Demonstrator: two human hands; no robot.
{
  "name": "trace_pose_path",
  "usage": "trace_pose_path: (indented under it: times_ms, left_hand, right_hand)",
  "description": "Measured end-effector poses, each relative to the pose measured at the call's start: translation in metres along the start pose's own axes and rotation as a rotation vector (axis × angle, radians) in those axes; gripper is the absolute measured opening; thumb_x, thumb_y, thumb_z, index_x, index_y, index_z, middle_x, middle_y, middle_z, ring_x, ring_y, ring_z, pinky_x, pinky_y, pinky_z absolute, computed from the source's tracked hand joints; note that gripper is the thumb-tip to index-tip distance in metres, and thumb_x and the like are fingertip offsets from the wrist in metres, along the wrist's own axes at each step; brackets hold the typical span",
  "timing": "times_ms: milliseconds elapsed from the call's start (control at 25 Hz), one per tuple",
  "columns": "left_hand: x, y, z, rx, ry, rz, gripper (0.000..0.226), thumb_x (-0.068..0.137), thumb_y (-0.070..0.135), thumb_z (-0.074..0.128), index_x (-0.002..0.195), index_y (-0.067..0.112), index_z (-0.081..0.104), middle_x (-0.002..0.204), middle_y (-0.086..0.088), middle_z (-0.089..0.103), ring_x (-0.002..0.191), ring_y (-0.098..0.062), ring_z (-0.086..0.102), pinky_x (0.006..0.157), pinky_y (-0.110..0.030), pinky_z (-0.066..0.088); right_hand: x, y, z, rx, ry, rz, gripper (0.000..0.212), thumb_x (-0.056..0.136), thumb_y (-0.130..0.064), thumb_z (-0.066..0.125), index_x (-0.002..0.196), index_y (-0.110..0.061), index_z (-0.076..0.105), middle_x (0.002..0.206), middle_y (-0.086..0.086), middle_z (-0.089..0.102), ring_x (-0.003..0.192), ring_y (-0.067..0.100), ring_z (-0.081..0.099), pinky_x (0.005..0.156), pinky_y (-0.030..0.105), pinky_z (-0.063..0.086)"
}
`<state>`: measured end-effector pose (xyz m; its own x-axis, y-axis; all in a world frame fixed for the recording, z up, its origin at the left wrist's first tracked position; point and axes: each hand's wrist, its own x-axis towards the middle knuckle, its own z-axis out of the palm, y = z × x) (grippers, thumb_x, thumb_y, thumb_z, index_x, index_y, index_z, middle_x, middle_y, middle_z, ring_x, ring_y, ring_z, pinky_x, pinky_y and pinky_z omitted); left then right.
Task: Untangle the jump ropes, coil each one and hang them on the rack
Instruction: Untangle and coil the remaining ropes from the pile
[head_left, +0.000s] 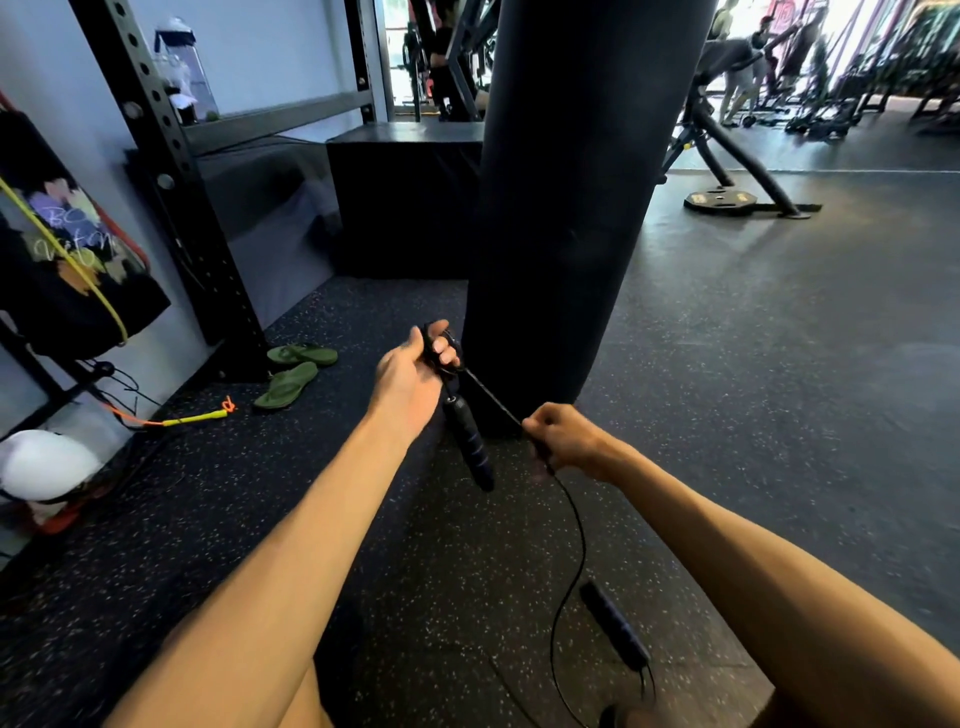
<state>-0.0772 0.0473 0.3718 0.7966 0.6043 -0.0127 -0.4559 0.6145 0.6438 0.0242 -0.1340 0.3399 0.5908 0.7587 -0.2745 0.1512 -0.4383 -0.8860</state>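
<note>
Black jump rope cord runs taut between both hands, its axis sloping from upper left to lower right. The left hand is clenched around gathered turns of the cord. The first handle hangs just below it, long axis near vertical, free end pointing down and slightly right. The right hand, lower and to the right, is closed on the cord. From there the cord drops in a slack curve to the second handle. This handle's axis is diagonal, upper left to lower right, above the speckled rubber floor; contact with the floor cannot be determined. A dark punching bag stands just behind the hands. Green flip-flops and a yellow-orange rope lie at left.
</note>
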Motion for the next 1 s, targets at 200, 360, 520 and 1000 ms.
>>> trace_pose_path:
  times_ms: [200,360,520,1000]
  left_hand:
    - [0.006,0.003,-0.009,0.419,0.259,0.353,0.029,0.105,0.017,0.039,0.092,0.003,0.062,0.063,-0.002,0.063,0.058,-0.015,0.060,0.060,-0.026,0.052]
    - [0.008,0.004,-0.022,0.901,0.293,0.450,0.030,0.103,0.020,0.042,0.092,0.003,0.064,0.065,-0.008,0.068,0.057,-0.021,0.067,0.058,-0.028,0.055]
    - [0.004,0.005,-0.027,1.101,0.244,0.395,0.031,0.102,0.019,0.046,0.092,-0.003,0.066,0.065,-0.013,0.069,0.051,-0.021,0.067,0.057,-0.030,0.057]
    - [-0.024,-0.022,0.004,0.967,-0.342,-0.254,0.047,0.105,0.029,0.036,0.104,-0.007,0.067,0.063,-0.013,0.054,0.055,-0.021,0.052,0.059,-0.029,0.046]
  right_hand:
    - [-0.011,-0.001,0.009,-0.143,-0.439,0.107,0.014,0.101,-0.010,0.048,0.107,0.002,0.055,0.088,0.020,0.068,0.079,0.031,0.068,0.071,0.040,0.060]
    - [-0.010,-0.013,0.009,-0.207,-0.289,-0.106,0.009,0.095,-0.015,0.060,0.100,-0.007,0.060,0.078,0.006,0.063,0.071,0.016,0.060,0.063,0.029,0.051]
    - [-0.008,-0.024,0.003,-0.283,0.015,-0.405,0.004,0.097,-0.020,0.057,0.097,-0.018,0.060,0.079,-0.006,0.060,0.068,0.005,0.057,0.062,0.022,0.045]
    - [0.004,-0.023,-0.015,-0.276,0.668,-0.709,0.009,0.100,-0.022,0.050,0.095,-0.015,0.050,0.069,-0.006,0.055,0.057,0.008,0.050,0.051,0.034,0.041]
